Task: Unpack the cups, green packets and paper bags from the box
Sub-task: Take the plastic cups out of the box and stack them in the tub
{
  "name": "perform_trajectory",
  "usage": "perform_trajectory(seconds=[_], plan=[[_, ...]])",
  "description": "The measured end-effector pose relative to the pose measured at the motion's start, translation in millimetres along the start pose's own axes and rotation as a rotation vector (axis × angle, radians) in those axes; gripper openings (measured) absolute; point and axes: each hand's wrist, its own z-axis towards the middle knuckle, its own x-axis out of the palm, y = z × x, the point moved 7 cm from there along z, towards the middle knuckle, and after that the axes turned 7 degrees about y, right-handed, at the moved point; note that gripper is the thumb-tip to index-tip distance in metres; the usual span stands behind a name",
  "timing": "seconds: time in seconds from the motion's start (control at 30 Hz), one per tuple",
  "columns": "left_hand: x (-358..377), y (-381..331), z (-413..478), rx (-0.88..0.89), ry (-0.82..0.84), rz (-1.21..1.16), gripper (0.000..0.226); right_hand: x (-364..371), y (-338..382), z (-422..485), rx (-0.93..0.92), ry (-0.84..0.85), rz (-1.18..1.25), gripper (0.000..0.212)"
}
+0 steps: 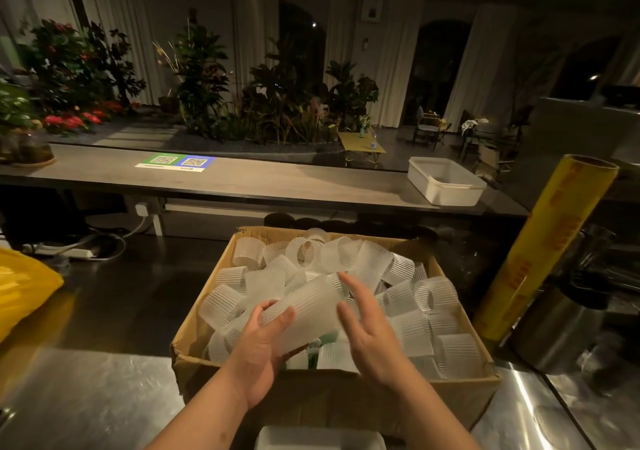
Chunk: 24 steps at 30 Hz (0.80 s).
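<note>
An open cardboard box [329,401] sits on a steel counter in front of me, filled with several ribbed translucent plastic cups [398,269]. My left hand [259,352] grips a stack of ribbed cups [308,311] lying tilted above the box. Just to the right of that stack, my right hand [370,332] hovers with spread, relaxed fingers and holds nothing. Something green [327,338] shows between the cups under the stack. I see no paper bags.
A yellow plastic bag [20,287] lies at the left on the counter [86,397]. A tall yellow roll of film [540,241] leans at the right beside a steel pot [554,332]. A white tub [446,181] stands on the far bar. A white container [318,439] sits at the near edge.
</note>
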Motion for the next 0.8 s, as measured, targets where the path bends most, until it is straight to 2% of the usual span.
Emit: perform_trajectory(seconds=[0.07,0.1,0.13,0.2,0.27,0.33,0.4,0.5,0.63,0.7,0.8], plan=[[0.0,0.1,1.6,-0.008,0.017,-0.073,0.059,-37.6,-20.1,-13.9,0.115,-0.375,-0.089,0.041],[0.0,0.1,1.6,-0.012,0.027,-0.092,0.058,-55.5,-31.2,-22.4,0.227,-0.509,-0.208,0.041],[-0.2,0.9,2.2,-0.016,0.037,-0.094,0.058,-70.0,-42.2,-30.6,0.364,-0.568,-0.341,0.045],[0.6,1.8,2.5,-0.022,0.047,-0.085,0.057,-85.5,-63.6,-41.7,0.635,-0.499,-0.597,0.054],[1.5,1.9,2.9,-0.024,0.053,-0.080,0.056,-86.1,-80.8,-44.7,0.754,-0.364,-0.686,0.047],[3.1,1.3,2.6,-0.028,0.052,-0.079,0.056,-84.3,-86.9,-42.0,0.662,-0.368,-0.589,0.025],[3.5,0.3,2.2,-0.023,0.057,-0.078,0.057,-85.0,-78.1,-34.7,0.444,-0.475,-0.395,0.006],[3.3,0.9,-0.2,-0.014,0.066,-0.064,0.058,-77.6,-52.7,-22.2,0.219,-0.515,0.009,0.012],[3.3,-1.2,-2.2,-0.007,0.038,0.011,0.067,-51.3,-14.4,-4.8,0.025,-0.331,0.255,0.014],[4.4,-2.4,-2.4,0.010,0.029,0.074,0.071,-35.6,-5.8,0.2,-0.015,-0.200,0.269,0.017],[6.2,-3.3,-3.2,0.021,0.025,0.099,0.067,-16.3,-5.3,2.3,-0.011,-0.090,0.175,0.006]])
